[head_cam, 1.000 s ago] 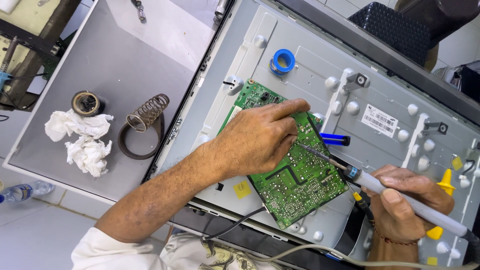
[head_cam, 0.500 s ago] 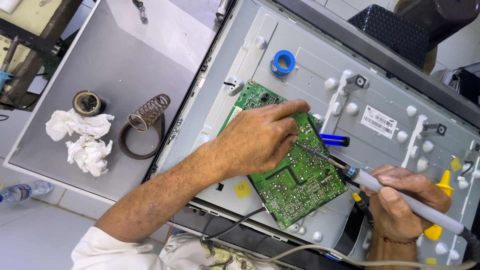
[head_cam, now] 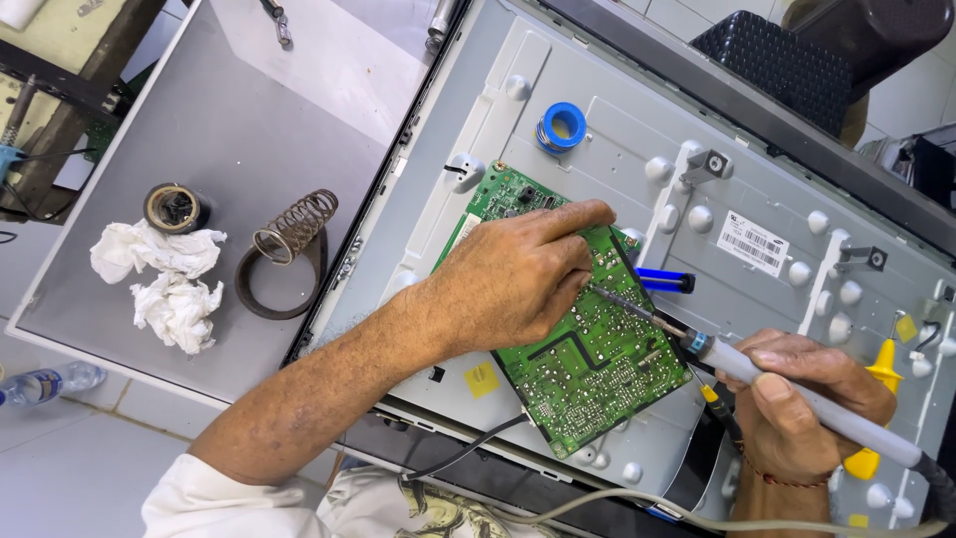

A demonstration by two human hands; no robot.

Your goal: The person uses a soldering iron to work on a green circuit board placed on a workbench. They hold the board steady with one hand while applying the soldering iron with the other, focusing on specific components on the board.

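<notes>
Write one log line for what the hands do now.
left hand: on board | right hand: holds iron | tip: on board

Grey flat surface (head_cam: 249, 120), set aslant over a pale tiled floor (head_cam: 60, 468). Directly on it:
- large grey metal back panel of a flat screen (head_cam: 597, 130), covering the 3 o'clock half;
- coiled wire soldering-iron stand on a dark ring base (head_cam: 289, 249), centre;
- small round dark tin (head_cam: 175, 207), at 9 o'clock;
- two crumpled white tissues (head_cam: 164, 279), just below the tin.

A clear plastic bottle (head_cam: 45, 384) lies on the floor at 8 o'clock.
</notes>
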